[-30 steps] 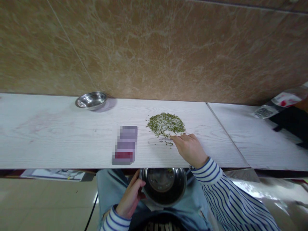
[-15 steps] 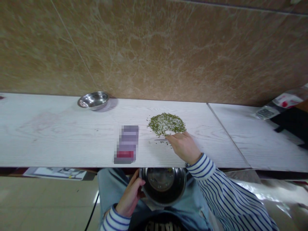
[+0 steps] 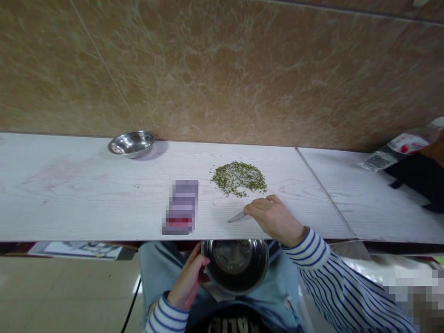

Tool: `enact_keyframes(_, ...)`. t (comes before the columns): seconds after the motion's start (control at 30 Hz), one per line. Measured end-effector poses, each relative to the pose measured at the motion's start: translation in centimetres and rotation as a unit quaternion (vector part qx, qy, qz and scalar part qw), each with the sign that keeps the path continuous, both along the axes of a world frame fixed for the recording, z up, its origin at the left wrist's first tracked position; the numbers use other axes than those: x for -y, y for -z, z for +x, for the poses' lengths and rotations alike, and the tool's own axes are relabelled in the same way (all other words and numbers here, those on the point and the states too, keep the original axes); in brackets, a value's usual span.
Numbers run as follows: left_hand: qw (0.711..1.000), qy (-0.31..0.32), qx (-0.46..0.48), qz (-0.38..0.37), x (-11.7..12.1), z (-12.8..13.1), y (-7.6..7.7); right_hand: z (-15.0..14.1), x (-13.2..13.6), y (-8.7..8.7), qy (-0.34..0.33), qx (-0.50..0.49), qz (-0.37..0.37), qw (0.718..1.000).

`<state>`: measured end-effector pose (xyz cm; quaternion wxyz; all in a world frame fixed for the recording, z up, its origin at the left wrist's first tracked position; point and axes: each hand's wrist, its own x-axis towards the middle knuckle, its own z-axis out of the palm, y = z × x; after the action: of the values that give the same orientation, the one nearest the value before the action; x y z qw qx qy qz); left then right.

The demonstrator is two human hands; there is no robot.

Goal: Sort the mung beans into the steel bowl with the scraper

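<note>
A thin metal pair of tweezers is pinched in my right hand, its pointed tip angled left and low over the tabletop. Just beyond that hand lies a loose pile of small green and white grains, with a notch in its near edge. My left hand grips the left rim of a steel bowl, held over my lap against the table's front edge. A few greenish bits show inside this bowl near its far side. Whether the tweezers' tip holds a grain is too small to tell.
A second steel bowl stands at the back left by the marbled wall. A blurred-out flat purple-grey object lies left of the pile. Plastic packaging and a black item sit at the far right of the white table.
My right hand has drawn back from the pile's near edge, toward me and slightly right, with the tweezers. Dark bits near the tool no longer show. My left hand stays on the bowl.
</note>
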<state>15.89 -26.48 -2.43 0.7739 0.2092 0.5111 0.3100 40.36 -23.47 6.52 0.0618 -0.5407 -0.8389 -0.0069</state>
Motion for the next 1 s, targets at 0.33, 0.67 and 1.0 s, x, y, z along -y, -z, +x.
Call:
enact_keyframes(0.33, 1.0, 0.025, 0.012, 0.01, 0.4, 1.1, 0.1, 1.8, 1.1, 0.7, 0.152, 0.048, 0.036, 0.987)
enact_keyframes(0.67, 0.998, 0.033, 0.042, 0.025, 0.9, 1.3, 0.4, 0.1, 3.3, 0.9, 0.127, 0.042, 0.053, 0.99)
enact_keyframes(1.0, 0.998, 0.035, 0.042, 0.015, 1.5, 1.6, 0.2, 1.0, 4.3, 0.9, 0.283, 0.081, 0.077, 0.953)
